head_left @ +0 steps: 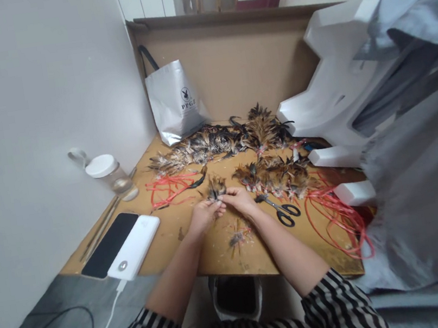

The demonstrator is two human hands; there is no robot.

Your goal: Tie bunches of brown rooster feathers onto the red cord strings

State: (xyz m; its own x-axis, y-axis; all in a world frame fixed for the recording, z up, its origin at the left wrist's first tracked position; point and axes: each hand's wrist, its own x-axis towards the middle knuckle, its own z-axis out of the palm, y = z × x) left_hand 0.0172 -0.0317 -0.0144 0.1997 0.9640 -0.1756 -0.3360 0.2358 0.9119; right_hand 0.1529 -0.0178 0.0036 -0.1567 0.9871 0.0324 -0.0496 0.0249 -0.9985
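Observation:
A small bunch of brown and black feathers [216, 185] stands up between my hands, over the middle of the table. My left hand [205, 213] pinches its base, fingers curled. From the other side my right hand [239, 199] closes thumb and finger at the same base. Whether a tie runs around it is too small to make out. Below my hands lies a loose tuft of feather scraps [237, 238]. Black-handled scissors [281, 210] rest just right of my right wrist. Behind them is a row of tied feather bunches [274, 175].
A long feather heap [208, 145] lies at the back, before a silver bag [174, 99]. Red plastic strands [169, 189] lie left, more red strands [336, 217] right. A jar [116, 179], phone [109, 243] and white power bank [135, 248] stand left. White foam [336, 69] rises right.

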